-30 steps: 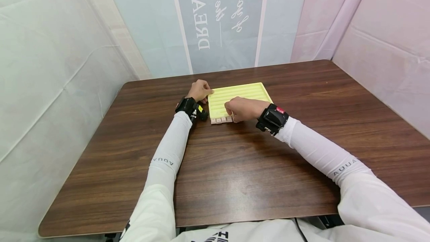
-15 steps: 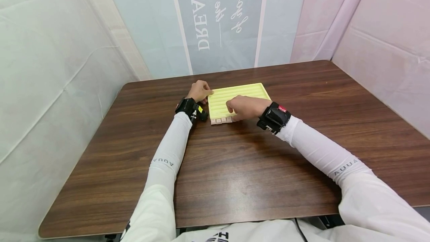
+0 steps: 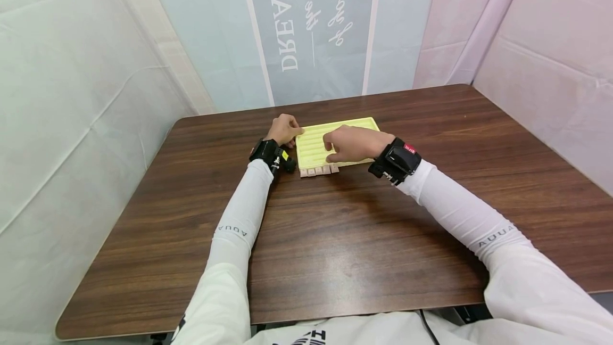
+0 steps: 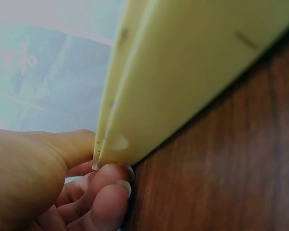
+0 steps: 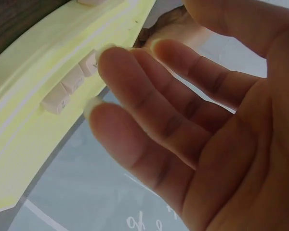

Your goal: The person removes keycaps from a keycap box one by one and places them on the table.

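Note:
A yellow ridged tray (image 3: 313, 145) lies on the table, and a row of several pale keycaps (image 3: 319, 171) runs along its near edge. My left hand (image 3: 284, 129) pinches the tray's left side near the far corner; the left wrist view has the tray edge (image 4: 106, 120) between thumb and curled fingers. Over the tray, just above the right end of the row, my right hand (image 3: 356, 144) hovers with loosely bent fingers. The right wrist view reveals nothing held in it, and pale keycaps (image 5: 72, 81) with small markings sit beyond the fingertips.
The brown wooden table (image 3: 306, 249) extends on all sides of the tray. Behind it hangs a printed cloth (image 3: 316, 25), with pale sheets at left and right. A black wrist camera (image 3: 287, 163) sits close to the tray's left side.
My right hand has lifted away from the keycap row and moved farther back over the tray, uncovering a keycap at the row's right end. The left hand stays put.

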